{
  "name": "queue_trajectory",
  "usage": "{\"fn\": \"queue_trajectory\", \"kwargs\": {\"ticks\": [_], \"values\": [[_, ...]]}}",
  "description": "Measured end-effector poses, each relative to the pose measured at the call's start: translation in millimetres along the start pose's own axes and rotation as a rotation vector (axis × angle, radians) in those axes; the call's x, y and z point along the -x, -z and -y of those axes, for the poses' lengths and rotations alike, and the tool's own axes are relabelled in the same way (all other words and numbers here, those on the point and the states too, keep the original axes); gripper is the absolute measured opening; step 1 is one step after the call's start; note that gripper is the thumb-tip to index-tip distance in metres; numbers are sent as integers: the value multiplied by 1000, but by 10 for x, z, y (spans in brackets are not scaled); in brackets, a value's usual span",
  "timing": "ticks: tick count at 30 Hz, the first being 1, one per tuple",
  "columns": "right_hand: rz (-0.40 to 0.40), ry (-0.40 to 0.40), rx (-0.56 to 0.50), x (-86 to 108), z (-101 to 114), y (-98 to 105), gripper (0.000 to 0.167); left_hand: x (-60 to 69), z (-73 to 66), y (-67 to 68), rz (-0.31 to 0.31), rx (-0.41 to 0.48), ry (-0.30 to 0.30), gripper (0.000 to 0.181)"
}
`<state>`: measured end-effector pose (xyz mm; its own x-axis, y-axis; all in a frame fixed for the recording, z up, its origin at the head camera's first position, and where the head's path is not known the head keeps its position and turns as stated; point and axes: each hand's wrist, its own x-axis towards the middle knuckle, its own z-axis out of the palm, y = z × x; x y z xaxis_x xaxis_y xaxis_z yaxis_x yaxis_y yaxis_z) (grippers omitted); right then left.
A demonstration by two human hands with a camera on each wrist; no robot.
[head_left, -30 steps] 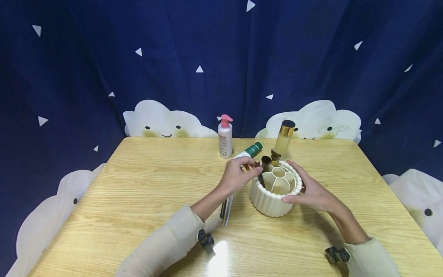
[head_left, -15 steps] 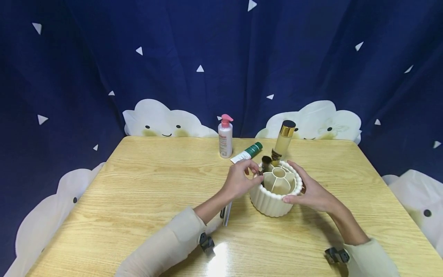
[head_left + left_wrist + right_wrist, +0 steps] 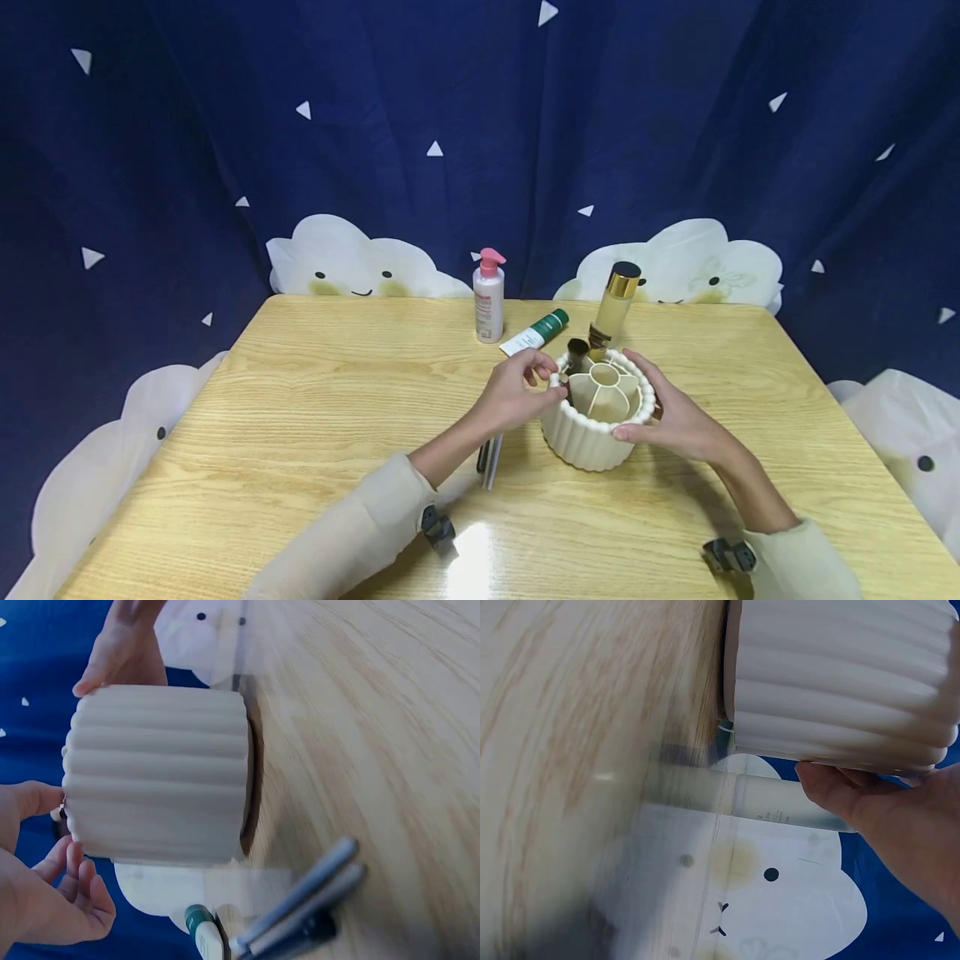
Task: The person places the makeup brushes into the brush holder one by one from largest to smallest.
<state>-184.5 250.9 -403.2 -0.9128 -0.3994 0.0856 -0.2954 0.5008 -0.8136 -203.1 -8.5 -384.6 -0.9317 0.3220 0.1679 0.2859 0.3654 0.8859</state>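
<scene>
A cream ribbed round organizer (image 3: 588,442) with divided compartments stands on the wooden table. My right hand (image 3: 675,417) grips its right side, thumb at the front of the rim and fingers farther back. At the left rim is my left hand (image 3: 517,387); its thumb and index finger stand slightly apart beside the top of a small dark slender item (image 3: 565,381). That item's lower part is hidden inside the organizer, and its kind is unclear. A dark-bristled makeup brush (image 3: 577,350) stands upright in a back compartment.
Behind stand a white pump bottle (image 3: 489,308) with a pink top and a gold-capped bottle (image 3: 615,300). A green-and-white tube (image 3: 536,332) lies between them. Slim dark and silvery sticks (image 3: 490,461) lie left of the organizer.
The small dark item has sunk lower into the organizer's left compartment. My left thumb and index finger have parted slightly, and that hand has shifted a little left. The right hand stays put.
</scene>
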Motion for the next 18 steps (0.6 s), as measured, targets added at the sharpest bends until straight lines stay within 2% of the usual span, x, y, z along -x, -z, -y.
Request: {"fn": "queue_trajectory", "kwargs": {"ticks": [5, 9, 13, 18], "values": [[-21, -9, 47, 12, -13, -5, 104, 38, 126, 130, 38, 15, -17, 30], [-42, -16, 116, 33, -4, -2, 105, 32, 288, 227, 26, 3, 3, 29], [-67, -29, 180, 56, 27, -15, 107, 31, 436, 319, 20, -67, 56, 28], [-68, -29, 194, 59, 71, -30, 108, 50, 551, 398, 65, -184, 116, 31]]}}
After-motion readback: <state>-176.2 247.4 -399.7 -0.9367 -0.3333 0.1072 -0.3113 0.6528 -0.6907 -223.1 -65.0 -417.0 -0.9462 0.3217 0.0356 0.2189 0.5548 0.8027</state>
